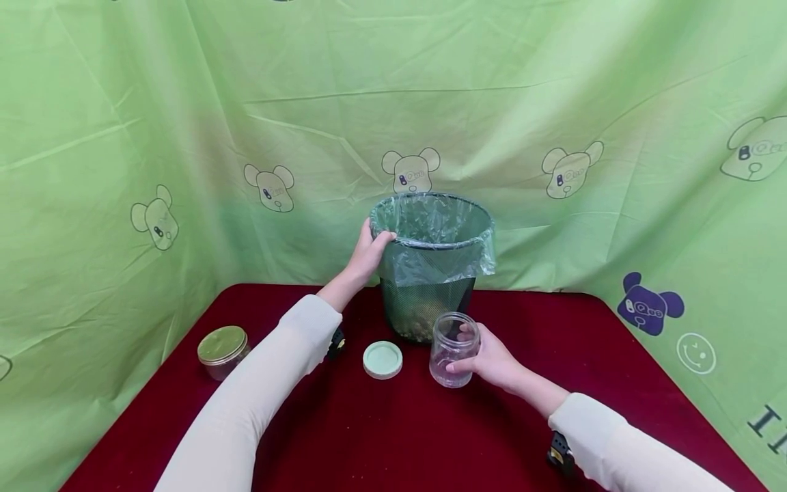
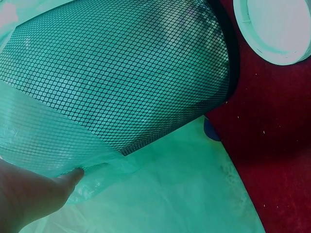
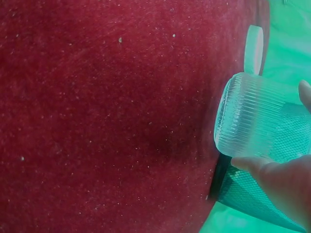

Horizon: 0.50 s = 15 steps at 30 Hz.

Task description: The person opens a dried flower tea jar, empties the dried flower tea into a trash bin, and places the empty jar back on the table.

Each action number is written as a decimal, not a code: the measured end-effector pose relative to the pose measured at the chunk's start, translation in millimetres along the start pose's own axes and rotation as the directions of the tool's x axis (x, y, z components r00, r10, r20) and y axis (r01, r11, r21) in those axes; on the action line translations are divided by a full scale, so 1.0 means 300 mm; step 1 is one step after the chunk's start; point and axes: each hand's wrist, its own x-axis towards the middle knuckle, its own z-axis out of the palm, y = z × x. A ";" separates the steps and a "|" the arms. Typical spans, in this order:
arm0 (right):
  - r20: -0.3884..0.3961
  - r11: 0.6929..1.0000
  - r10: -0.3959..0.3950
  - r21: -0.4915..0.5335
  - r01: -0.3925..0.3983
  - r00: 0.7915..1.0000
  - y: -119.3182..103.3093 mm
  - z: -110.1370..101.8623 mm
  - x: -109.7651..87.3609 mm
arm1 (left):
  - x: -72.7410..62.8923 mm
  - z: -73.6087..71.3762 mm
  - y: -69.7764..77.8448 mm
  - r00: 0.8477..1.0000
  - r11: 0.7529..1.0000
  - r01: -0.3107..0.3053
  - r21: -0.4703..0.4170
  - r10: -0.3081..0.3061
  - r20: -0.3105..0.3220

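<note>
My left hand [image 1: 370, 251] grips the rim of a black mesh wastebasket [image 1: 424, 307] on its left side, thumb over the edge of the clear plastic liner [image 1: 430, 265]. Bits of debris show through the mesh near its bottom. In my right hand [image 1: 492, 357] is a clear glass jar [image 1: 447, 369], uncovered and upright, held round its side in front of the wastebasket. The jar's ribbed lower wall [image 3: 243, 116] shows in the right wrist view. A pale green round lid [image 1: 382, 359] lies on the table to the left of the jar.
Another jar [image 1: 223, 369], with a gold-green lid, stands at the table's left side, close to my left sleeve. Dark red cloth [image 1: 369, 437] covers the table, with small crumbs on it. A green printed curtain [image 1: 344, 137] hangs behind and along both sides.
</note>
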 end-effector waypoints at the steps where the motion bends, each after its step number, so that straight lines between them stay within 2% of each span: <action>1: 0.001 1.000 -0.003 0.003 0.003 1.000 0.000 0.001 -0.001 | 0.000 0.000 0.000 1.000 1.000 0.001 0.004 -0.001 -0.002; 7: 0.011 1.000 -0.007 0.026 0.007 1.000 0.010 0.006 -0.001 | 0.000 0.000 0.000 1.000 1.000 0.000 0.010 0.000 -0.004; 15: 0.012 0.999 -0.018 0.049 0.018 1.000 0.020 0.012 -0.004 | -0.004 -0.004 0.002 0.999 0.999 0.044 0.015 -0.044 -0.020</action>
